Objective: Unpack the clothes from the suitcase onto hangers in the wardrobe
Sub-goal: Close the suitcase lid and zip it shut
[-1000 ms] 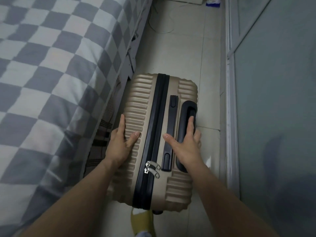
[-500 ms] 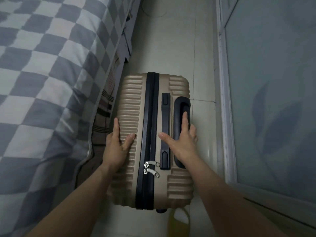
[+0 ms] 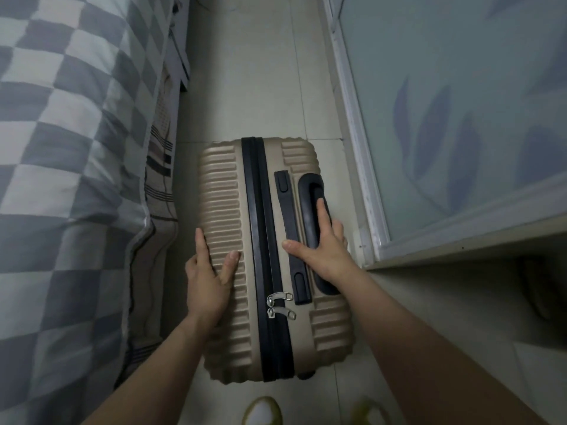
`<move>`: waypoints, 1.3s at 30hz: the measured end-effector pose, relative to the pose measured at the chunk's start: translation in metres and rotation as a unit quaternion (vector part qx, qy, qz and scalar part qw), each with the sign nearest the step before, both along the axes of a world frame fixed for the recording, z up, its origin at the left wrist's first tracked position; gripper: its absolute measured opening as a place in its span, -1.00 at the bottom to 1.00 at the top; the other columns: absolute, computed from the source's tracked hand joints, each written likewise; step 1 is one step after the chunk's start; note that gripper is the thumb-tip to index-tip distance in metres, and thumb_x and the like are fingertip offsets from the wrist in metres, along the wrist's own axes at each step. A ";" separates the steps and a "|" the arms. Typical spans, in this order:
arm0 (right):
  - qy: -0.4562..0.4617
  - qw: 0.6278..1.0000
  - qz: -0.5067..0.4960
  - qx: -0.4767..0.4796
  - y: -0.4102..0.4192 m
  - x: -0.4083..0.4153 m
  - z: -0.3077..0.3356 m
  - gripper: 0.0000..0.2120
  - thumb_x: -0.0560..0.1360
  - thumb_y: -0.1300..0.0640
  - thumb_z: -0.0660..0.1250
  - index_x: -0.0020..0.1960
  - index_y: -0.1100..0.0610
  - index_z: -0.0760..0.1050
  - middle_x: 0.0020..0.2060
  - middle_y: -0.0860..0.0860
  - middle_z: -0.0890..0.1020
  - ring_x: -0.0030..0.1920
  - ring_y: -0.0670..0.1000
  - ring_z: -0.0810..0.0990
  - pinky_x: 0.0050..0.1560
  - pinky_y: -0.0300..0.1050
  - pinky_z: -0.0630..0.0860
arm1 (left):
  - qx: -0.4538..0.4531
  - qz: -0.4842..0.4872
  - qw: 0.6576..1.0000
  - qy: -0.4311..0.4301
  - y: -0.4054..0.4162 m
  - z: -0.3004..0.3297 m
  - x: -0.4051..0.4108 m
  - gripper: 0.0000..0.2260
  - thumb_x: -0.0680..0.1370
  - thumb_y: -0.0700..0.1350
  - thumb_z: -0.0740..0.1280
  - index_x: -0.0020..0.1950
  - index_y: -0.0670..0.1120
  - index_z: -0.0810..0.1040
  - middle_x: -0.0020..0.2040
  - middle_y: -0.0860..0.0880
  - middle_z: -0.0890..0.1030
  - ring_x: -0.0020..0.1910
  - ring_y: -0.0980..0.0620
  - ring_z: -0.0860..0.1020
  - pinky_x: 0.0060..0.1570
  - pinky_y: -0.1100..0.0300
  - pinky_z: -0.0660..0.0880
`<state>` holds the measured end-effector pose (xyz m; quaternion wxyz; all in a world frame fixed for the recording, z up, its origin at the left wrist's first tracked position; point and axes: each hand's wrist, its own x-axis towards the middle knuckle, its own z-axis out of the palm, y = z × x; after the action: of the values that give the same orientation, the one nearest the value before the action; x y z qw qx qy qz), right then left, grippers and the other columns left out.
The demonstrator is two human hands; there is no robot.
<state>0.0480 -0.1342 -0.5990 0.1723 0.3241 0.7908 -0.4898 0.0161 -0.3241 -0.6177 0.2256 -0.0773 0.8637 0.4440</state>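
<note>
The suitcase (image 3: 270, 262) is a beige hard shell with ribbed ridges, standing on the floor with its narrow side turned up. A black zipper band (image 3: 264, 256) runs lengthwise down the middle of that side and is closed; two silver zipper pulls (image 3: 280, 305) lie together on it, between the two grips and nearer the person. The left grip (image 3: 207, 277) lies flat on the ribbed half, thumb on the ridges. A slim black carry handle (image 3: 291, 237) sits under the right grip's thumb. The right grip (image 3: 322, 246) rests on the black recessed handle (image 3: 316, 191), its fingers stretched along it
</note>
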 end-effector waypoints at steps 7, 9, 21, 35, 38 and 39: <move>-0.019 0.998 0.043 0.032 0.022 0.044 -0.002 -0.04 0.36 -0.19 0.41 0.46 -0.29 -0.25 0.51 -0.03 -0.11 0.50 0.14 -0.02 0.44 0.27 0.05 | 0.027 0.062 0.998 -0.020 0.024 0.008 0.071 -0.33 0.56 0.05 0.21 0.53 0.10 -0.14 0.42 -0.20 0.21 0.35 -0.09 0.25 0.34 0.12 0.16; -0.033 0.993 0.060 0.091 0.028 0.058 0.002 -0.11 0.42 -0.20 0.35 0.48 -0.23 -0.22 0.52 -0.03 -0.11 0.50 0.12 -0.06 0.46 0.22 -0.01 | 0.039 0.102 0.994 -0.031 0.041 0.010 0.098 -0.33 0.57 0.03 0.22 0.52 0.09 -0.15 0.42 -0.20 0.21 0.32 -0.11 0.29 0.32 0.09 0.19; -0.066 0.967 0.079 0.231 0.053 0.198 0.014 -0.18 0.54 0.06 0.24 0.49 -0.10 -0.33 0.49 -0.04 -0.31 0.47 0.02 -0.37 0.42 0.26 -0.29 | 0.191 0.338 0.894 -0.225 0.145 -0.006 0.232 -0.14 0.39 0.00 0.47 0.45 0.16 -0.08 0.41 -0.14 0.23 0.32 -0.16 0.34 0.32 -0.23 0.30; -0.048 0.962 0.107 0.246 0.154 0.258 0.014 -0.15 0.52 0.23 0.28 0.47 -0.23 -0.24 0.46 -0.13 -0.36 0.44 -0.09 -0.42 0.38 0.12 -0.42 | -0.060 -0.256 0.965 -0.008 0.140 0.030 0.104 -0.06 0.39 -0.14 0.48 0.52 0.07 -0.13 0.43 -0.16 0.17 0.37 -0.18 0.26 0.33 -0.12 0.29; -0.074 0.947 -0.005 0.312 0.135 0.266 0.011 -0.12 0.50 0.32 0.24 0.47 -0.22 -0.27 0.45 -0.07 -0.40 0.46 0.00 -0.40 0.42 0.19 -0.36 | -0.132 -0.265 0.955 -0.006 0.147 0.034 0.112 -0.01 0.36 -0.10 0.51 0.52 0.06 -0.15 0.35 -0.20 0.21 0.30 -0.23 0.32 0.27 -0.13 0.34; -0.082 0.941 -0.056 0.323 0.130 0.271 0.010 -0.14 0.51 0.30 0.24 0.48 -0.18 -0.28 0.46 -0.03 -0.39 0.47 0.02 -0.39 0.43 0.20 -0.33 | -0.139 -0.270 0.953 -0.015 0.149 0.035 0.116 -0.03 0.35 -0.08 0.52 0.51 0.04 -0.12 0.30 -0.20 0.23 0.27 -0.24 0.33 0.24 -0.13 0.36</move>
<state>0.3194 -0.0045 -0.5891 0.0954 0.4451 0.8702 -0.1886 0.1320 -0.1752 -0.5826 0.3369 0.1218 0.9021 0.2404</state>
